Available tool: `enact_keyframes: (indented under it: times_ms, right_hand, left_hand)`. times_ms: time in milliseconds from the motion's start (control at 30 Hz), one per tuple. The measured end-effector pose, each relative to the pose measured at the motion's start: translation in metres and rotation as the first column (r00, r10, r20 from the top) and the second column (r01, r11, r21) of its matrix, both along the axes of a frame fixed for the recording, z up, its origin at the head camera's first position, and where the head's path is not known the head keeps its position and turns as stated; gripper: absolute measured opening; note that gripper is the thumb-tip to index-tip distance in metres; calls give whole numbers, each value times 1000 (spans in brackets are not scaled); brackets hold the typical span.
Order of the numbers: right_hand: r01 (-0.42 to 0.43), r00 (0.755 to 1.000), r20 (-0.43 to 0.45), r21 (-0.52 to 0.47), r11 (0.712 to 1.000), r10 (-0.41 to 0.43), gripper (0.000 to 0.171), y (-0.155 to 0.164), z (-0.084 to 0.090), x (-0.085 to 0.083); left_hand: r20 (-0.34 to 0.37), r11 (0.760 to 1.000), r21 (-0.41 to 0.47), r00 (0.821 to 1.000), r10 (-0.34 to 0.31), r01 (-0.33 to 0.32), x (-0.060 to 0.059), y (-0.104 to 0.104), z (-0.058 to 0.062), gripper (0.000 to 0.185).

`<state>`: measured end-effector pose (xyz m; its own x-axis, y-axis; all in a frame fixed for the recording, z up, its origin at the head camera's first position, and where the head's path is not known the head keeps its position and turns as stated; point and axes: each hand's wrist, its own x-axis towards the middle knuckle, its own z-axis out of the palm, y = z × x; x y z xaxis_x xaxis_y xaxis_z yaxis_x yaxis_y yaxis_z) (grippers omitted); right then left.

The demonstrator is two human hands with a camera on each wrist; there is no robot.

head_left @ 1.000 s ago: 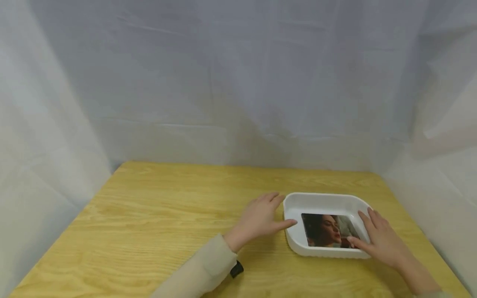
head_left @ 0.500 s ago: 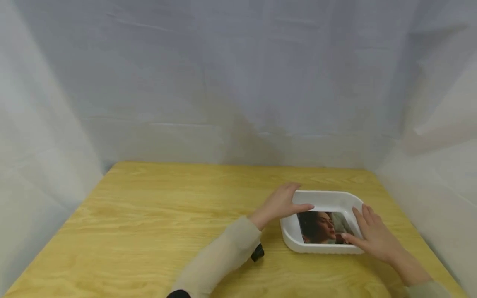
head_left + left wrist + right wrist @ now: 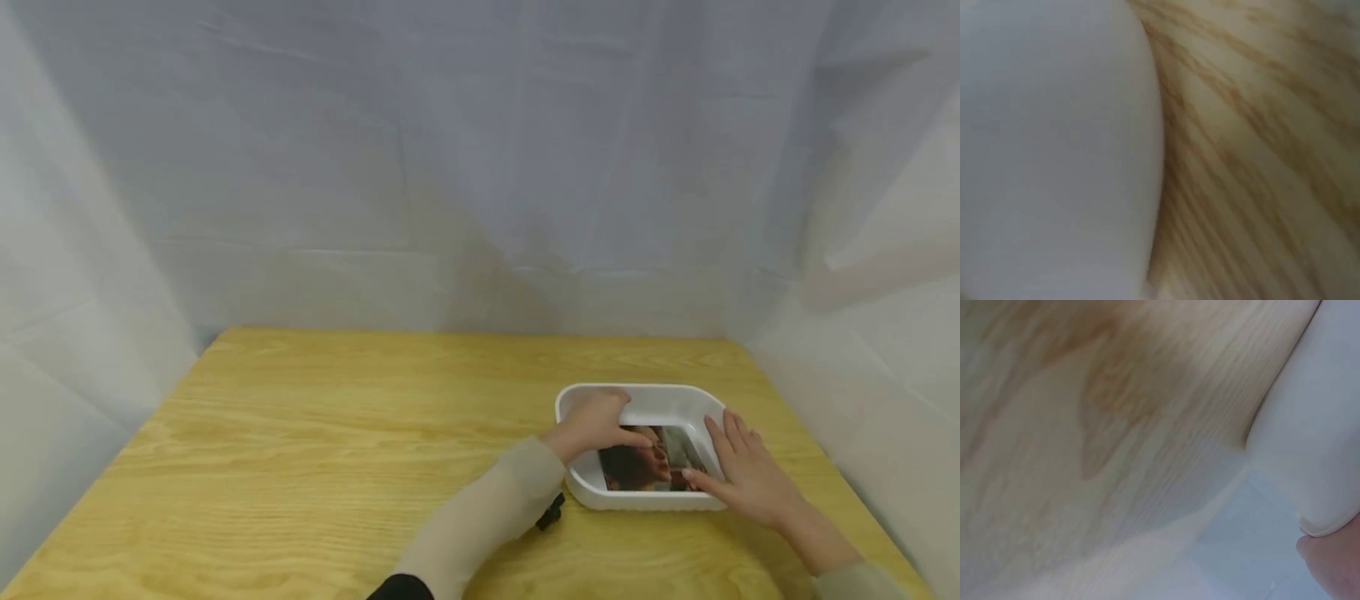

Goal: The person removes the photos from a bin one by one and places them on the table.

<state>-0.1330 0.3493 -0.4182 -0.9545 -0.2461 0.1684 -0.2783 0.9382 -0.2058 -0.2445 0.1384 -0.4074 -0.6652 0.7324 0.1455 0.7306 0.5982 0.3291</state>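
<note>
Toward the right side of the table stands a white oval-cornered tray (image 3: 652,502). Inside it lies a flat photo card (image 3: 633,471) with a dark printed portrait. My left hand (image 3: 600,421) reaches over the tray's left end, thumb stretched across the card's upper part and covering some of it; the other fingertips are near the back wall. My right hand (image 3: 757,479) rests on the tray's right rim with fingers fairly straight and the thumb pointing inward over the card's right end. The right wrist view shows a fingertip (image 3: 1335,562) against the tray's edge (image 3: 1316,425).
The wooden table (image 3: 300,467) extends widely to the left. White cloth sheeting (image 3: 420,167) hangs behind it and along both sides. A black device (image 3: 551,512) sits under my left wrist, close to the tray's front left corner.
My left hand has moved right, from beside the tray's left end to over its inside and the photo card. My right hand has stayed at the right rim.
</note>
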Motion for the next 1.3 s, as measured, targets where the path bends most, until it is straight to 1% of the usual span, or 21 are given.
enact_keyframes:
  times_ms: [100,167,233,300,400,467,533,633,700,867,900,1000,1067,1133,1200,1300]
  right_hand:
    - [9,1000,22,-2,1000,-9,83,-1,2,0]
    - [17,999,37,0,1000,-17,84,-3,2,0]
    - [19,999,41,3,1000,-19,84,-5,3,-1]
    - [21,999,46,2,1000,-21,85,-7,3,-1]
    - [20,999,50,-1,1000,-20,84,-8,3,-1]
    - [18,999,46,-4,1000,-17,82,-8,3,-1]
    - [12,999,32,-4,1000,-11,81,-7,1,0]
    - [10,1000,15,-7,1000,-10,79,-7,1,1]
    - [14,1000,20,-9,1000,-14,79,-6,1,2]
    - [29,999,46,-15,999,-28,79,-5,3,3]
    - [29,998,48,-15,999,-29,79,-5,3,3]
    - [27,999,40,-8,1000,-27,79,-6,3,3]
    - [21,999,27,-2,1000,-21,79,-6,2,3]
    - [15,1000,18,4,1000,-15,79,-7,3,3]
    - [11,1000,14,5,1000,-11,78,-7,4,2]
    - [8,1000,16,7,1000,-8,78,-7,4,1]
  left_hand:
    - [-26,997,-76,1000,-2,0,-1,3,-3,51]
    - [-38,991,-137,999,0,-5,0,3,-5,51]
    - [-64,981,-194,998,-15,2,0,2,-7,52]
    - [-95,965,-260,995,-35,9,1,1,-9,55]
    - [-144,935,-354,986,-80,24,4,1,-12,60]
    - [-164,912,-409,982,-94,19,7,1,-13,66]
    - [-188,896,-443,976,-110,16,9,1,-14,70]
    - [-213,886,-464,970,-114,2,11,2,-14,73]
    - [-220,885,-465,969,-114,-1,13,2,-13,73]
    - [-192,890,-457,976,-104,5,13,2,-11,73]
    - [-186,892,-453,977,-101,6,13,2,-11,73]
    - [-200,901,-433,974,-107,10,11,2,-10,70]
    - [-212,913,-407,972,-105,10,10,1,-9,67]
    - [-210,932,-362,973,-95,13,8,0,-8,63]
    - [-181,953,-303,981,-69,11,6,-1,-5,59]
    - [-101,978,-206,994,-38,17,3,-2,-3,54]
